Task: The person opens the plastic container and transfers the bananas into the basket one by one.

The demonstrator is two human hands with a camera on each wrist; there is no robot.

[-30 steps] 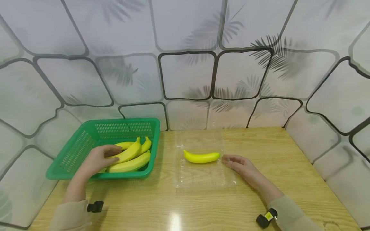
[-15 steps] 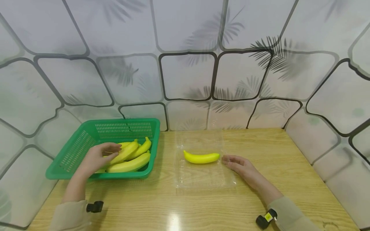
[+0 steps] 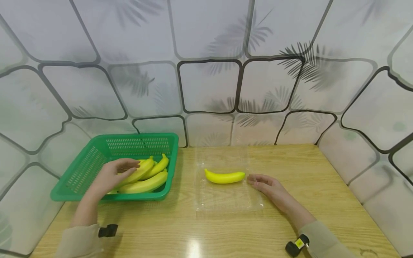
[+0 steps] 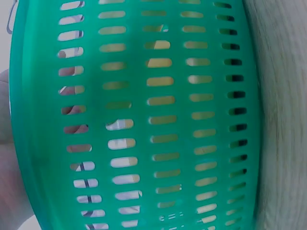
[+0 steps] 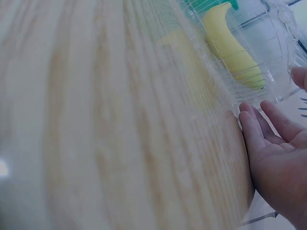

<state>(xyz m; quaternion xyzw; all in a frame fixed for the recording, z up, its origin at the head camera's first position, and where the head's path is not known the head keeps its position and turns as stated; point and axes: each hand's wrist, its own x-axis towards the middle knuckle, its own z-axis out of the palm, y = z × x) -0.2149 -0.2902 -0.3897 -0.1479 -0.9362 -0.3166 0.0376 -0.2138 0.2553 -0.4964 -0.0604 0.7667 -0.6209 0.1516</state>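
Several yellow bananas (image 3: 145,185) lie in a green plastic basket (image 3: 175,152) on the left. My left hand (image 3: 108,177) is over the pile, its fingers and thumb spread at the upper banana without closing round it. In the left wrist view the slotted basket wall (image 4: 41,96) hides most of the scene. A single banana (image 3: 224,177) with a green tip rests in a clear plastic container (image 3: 222,199). Beside that container's right edge lies my right hand (image 3: 272,190), fingers loosely extended. The right wrist view shows these fingertips (image 5: 245,108) right at the clear plastic.
The wooden table (image 3: 155,229) carries the basket and the container. A patterned wall covering (image 3: 209,86) rises behind and along both sides. Black wrist cameras (image 3: 108,230) are strapped to both sleeves.
The upper banana has dropped back and shifted left in the pile. My left hand has let go of it and moved slightly up and right. The right hand stays put.
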